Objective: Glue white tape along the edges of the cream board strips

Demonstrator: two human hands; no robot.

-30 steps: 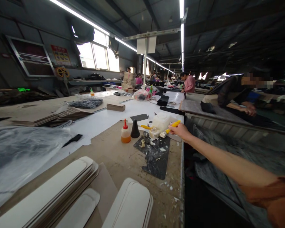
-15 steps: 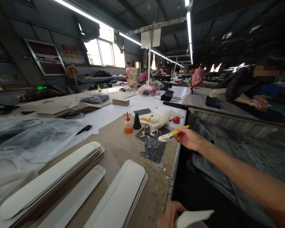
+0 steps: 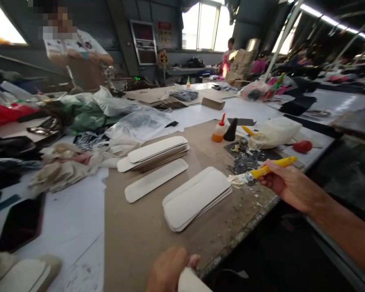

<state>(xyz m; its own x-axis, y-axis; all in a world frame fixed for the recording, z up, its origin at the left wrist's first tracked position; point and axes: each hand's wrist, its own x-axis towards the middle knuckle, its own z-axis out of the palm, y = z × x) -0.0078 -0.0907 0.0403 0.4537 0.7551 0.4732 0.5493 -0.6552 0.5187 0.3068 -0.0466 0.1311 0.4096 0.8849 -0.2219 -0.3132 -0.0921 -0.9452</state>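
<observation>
My right hand [image 3: 287, 184] grips a yellow-handled paintbrush [image 3: 260, 172], its bristles coated in cream-coloured paste and held at the right end of a stack of white rounded strips [image 3: 197, 194]. At the bottom edge, my left hand [image 3: 170, 269] is closed on a white strip [image 3: 191, 282] that is partly cut off by the frame. A single white strip [image 3: 156, 180] lies left of the near stack, and a taller stack of strips [image 3: 158, 152] sits behind it. Beyond the brush is a paste-smeared black sheet [image 3: 246, 162].
A cut-open white plastic jug [image 3: 280, 132] holds another yellow brush [image 3: 247, 130]. Near it stand a red-capped glue bottle [image 3: 219, 132], a black cone [image 3: 230, 130] and a red round object [image 3: 302, 146]. A phone [image 3: 22, 221] lies at left. Another person [image 3: 79, 52] stands behind.
The view has swung left and down, bringing the cloth pile, phone and another person into sight. My right hand has brought the brush from over the black sheet to the near stack's end.
</observation>
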